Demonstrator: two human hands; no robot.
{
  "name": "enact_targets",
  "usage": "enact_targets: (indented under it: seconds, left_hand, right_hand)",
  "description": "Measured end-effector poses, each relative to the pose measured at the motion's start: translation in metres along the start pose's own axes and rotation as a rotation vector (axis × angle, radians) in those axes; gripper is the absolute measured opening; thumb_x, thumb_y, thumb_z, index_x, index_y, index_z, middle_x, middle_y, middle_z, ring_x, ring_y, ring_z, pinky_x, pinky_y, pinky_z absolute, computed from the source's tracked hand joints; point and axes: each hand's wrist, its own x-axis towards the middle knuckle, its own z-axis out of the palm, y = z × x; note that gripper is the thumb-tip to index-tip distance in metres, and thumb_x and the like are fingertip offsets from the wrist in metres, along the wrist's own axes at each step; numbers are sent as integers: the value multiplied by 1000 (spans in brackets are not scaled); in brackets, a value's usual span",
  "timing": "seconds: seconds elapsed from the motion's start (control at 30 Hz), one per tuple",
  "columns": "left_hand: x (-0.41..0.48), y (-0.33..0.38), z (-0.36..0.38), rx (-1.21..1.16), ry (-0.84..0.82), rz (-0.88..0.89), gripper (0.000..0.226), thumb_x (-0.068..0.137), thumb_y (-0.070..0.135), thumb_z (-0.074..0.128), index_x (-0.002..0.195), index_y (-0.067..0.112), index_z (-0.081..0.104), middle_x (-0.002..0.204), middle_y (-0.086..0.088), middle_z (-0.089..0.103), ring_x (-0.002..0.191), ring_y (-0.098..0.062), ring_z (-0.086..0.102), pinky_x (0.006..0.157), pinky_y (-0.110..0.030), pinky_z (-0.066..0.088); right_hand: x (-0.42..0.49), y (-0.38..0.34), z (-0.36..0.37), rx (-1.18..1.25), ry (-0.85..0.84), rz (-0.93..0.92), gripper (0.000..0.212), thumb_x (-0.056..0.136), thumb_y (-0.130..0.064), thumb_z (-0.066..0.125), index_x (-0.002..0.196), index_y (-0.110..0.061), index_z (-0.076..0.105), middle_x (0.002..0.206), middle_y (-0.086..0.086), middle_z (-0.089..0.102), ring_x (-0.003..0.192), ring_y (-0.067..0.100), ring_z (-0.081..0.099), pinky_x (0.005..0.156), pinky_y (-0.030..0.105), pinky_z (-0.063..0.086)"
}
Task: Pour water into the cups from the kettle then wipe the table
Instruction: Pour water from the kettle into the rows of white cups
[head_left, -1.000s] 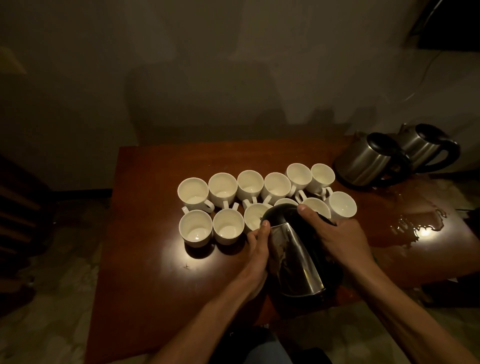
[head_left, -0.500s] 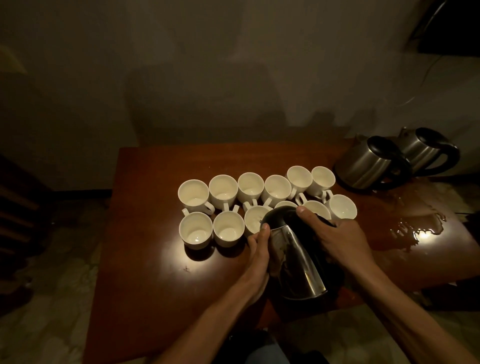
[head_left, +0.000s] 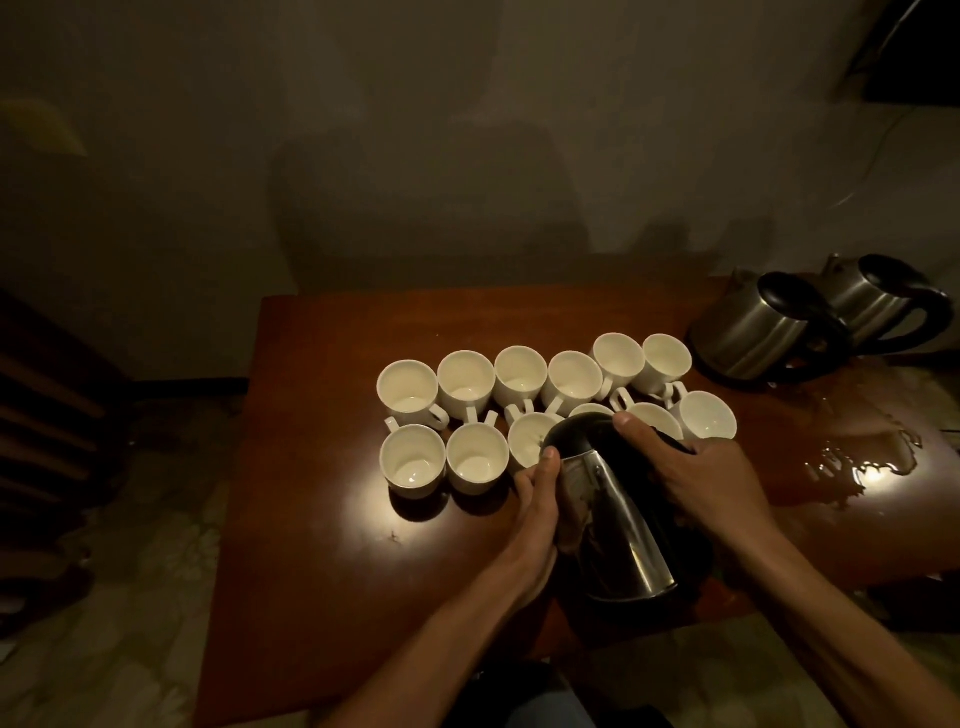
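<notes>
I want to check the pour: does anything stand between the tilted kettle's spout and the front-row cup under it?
Nothing visible does. The kettle tips directly over the cup; the left hand holds the kettle's side.

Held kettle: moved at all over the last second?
No. The kettle is still tipped over the same cup, third from the left in the front row; only the view shifted slightly.

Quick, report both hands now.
Left hand: holds the kettle by its side.
Right hand: grips the kettle's black top.
</notes>
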Motion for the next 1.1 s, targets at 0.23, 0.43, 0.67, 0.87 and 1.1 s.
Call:
enact_targets:
  seconds: [0.23,0.43,0.67,0.87,1.1]
  left_hand:
    - [-1,0,-5,65,9,-5,95,61,91,60,133,37,32,138,-6,52,127,-28,54,108,-56,45]
    - [-5,-5,-7,153,77,36,85,59,94,59,126,45,38,136,-6,53,124,-26,55,107,-56,45]
    - [-9,-8,-13,186,118,70,69,61,96,55,117,59,40,137,-3,52,134,-28,46,111,-57,39]
    - [-18,0,-17,189,99,102,88,53,99,54,124,49,36,133,2,55,126,-23,53,111,-54,41]
    - [-19,3,-30,209,147,88,81,60,98,51,124,51,37,132,4,55,127,-25,51,112,-55,38]
  right_hand:
    - [-4,8,2,64,-11,-15,67,74,-68,66,80,-1,70,68,11,71,66,33,67,57,30,42]
    - [-15,18,2,158,-11,32,56,81,-56,68,51,-14,47,34,-8,44,29,1,38,43,22,29]
    - [-19,22,5,181,3,5,59,75,-63,65,54,-9,54,41,-3,49,40,13,43,48,25,31]
    - [-25,15,11,198,10,-18,54,88,-47,66,51,-14,45,31,-11,43,28,0,40,46,22,28]
    - [-29,6,18,165,-7,-54,53,87,-50,66,52,-14,50,34,-11,50,32,0,47,33,12,29]
